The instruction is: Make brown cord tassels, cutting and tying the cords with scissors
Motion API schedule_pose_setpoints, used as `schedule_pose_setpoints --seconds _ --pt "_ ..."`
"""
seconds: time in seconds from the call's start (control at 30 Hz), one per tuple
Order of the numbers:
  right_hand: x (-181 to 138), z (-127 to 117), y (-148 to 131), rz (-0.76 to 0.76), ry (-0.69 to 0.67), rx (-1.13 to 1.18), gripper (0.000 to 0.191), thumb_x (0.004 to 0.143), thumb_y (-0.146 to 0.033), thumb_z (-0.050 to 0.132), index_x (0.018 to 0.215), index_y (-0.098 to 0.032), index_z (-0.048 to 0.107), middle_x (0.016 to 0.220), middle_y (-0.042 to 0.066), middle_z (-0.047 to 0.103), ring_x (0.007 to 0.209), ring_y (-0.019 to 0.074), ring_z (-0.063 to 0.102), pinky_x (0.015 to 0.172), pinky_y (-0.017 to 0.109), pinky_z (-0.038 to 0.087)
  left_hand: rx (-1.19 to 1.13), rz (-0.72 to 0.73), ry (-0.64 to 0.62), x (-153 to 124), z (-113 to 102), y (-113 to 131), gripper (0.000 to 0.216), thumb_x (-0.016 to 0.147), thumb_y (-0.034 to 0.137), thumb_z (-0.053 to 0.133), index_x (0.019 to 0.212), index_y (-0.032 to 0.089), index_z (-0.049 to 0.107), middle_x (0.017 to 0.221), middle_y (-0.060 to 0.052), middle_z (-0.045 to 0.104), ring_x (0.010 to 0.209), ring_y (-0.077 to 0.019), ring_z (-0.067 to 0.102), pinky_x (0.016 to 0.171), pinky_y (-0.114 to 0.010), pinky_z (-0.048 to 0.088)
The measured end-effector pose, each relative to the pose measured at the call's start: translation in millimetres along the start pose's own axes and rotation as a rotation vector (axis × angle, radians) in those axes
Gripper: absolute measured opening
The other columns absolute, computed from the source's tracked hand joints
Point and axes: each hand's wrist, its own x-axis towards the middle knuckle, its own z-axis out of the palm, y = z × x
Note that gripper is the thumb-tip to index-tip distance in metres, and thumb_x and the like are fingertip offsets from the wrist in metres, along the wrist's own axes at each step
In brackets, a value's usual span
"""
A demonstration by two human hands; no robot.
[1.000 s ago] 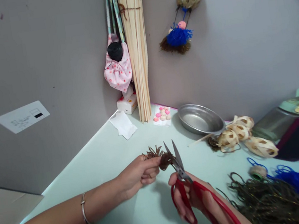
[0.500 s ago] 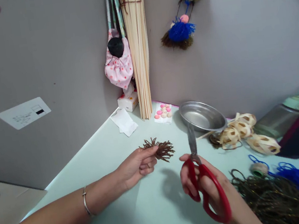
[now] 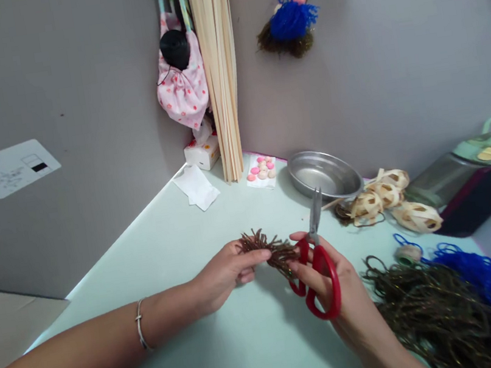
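Observation:
A brown yarn tassel (image 3: pixel 279 254) with short, splayed strands is pinched between thumb and fingers of my left hand (image 3: pixel 235 268), above the table's middle. My right hand (image 3: pixel 333 278) carries red-handled scissors (image 3: pixel 316 216), their metal blades pointing up and away, almost together. Thumb and a fingertip of that same hand also touch the strands at the tassel's right end. The handle loops hang around my right fingers. A bangle circles my left wrist.
Dark brown yarn (image 3: pixel 444 308) and blue yarn (image 3: pixel 480 272) lie at right. Beyond are woven bamboo balls (image 3: pixel 416 217), a metal bowl (image 3: pixel 324 173), a bottle (image 3: pixel 438 173), felt balls (image 3: pixel 262 169) on a card, white paper (image 3: pixel 197 187) and upright bamboo strips (image 3: pixel 221 77).
My right hand has moved left with the scissors, and its fingertips now meet the tassel. The tassel shifted slightly right. The whole view has tilted down a little.

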Motion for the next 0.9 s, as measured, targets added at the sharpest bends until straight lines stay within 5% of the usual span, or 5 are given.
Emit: schedule_pose_setpoints --seconds 0.17,0.43,0.63,0.9 --pt "-1 -2 -6 -0.081 0.012 -0.086 0.050 0.073 -0.036 0.081 0.114 -0.025 0.057 0.090 0.003 0.065 0.071 0.0171 0.059 0.056 0.027 0.045 -0.147 0.015 0.072 5 -8 9 0.029 0.073 0.032 0.080 0.072 0.013 0.058 0.064 0.007 0.027 0.055 -0.0052 0.018 0.048 -0.022 0.016" --pt "-4 -3 -12 -0.158 0.021 -0.180 0.043 0.077 -0.039 0.078 0.112 -0.025 0.058 0.087 0.002 0.065 0.071 0.0174 0.057 0.060 0.028 0.044 -0.153 0.124 0.092 9 -13 16 0.023 0.075 0.032 0.080 0.081 0.012 0.068 0.065 0.005 0.037 0.054 -0.0039 0.022 0.048 -0.021 0.017" --pt "-9 -2 -15 -0.210 0.057 -0.225 0.044 0.076 -0.041 0.078 0.113 -0.026 0.059 0.088 0.003 0.065 0.073 0.0189 0.057 0.058 0.027 0.045 -0.195 0.176 0.059 11 -15 16 0.022 0.072 0.029 0.082 0.084 0.013 0.072 0.080 -0.002 0.059 0.057 -0.0039 0.032 0.050 -0.021 0.022" --pt "-10 3 -6 0.004 -0.122 -0.046 0.048 0.071 -0.039 0.083 0.112 -0.026 0.063 0.089 0.002 0.067 0.063 0.0134 0.055 0.055 0.026 0.042 -0.017 0.035 -0.071 3 -6 6 0.028 0.069 0.037 0.083 0.085 0.016 0.074 0.080 -0.004 0.064 0.066 -0.0087 0.047 0.055 -0.023 0.025"
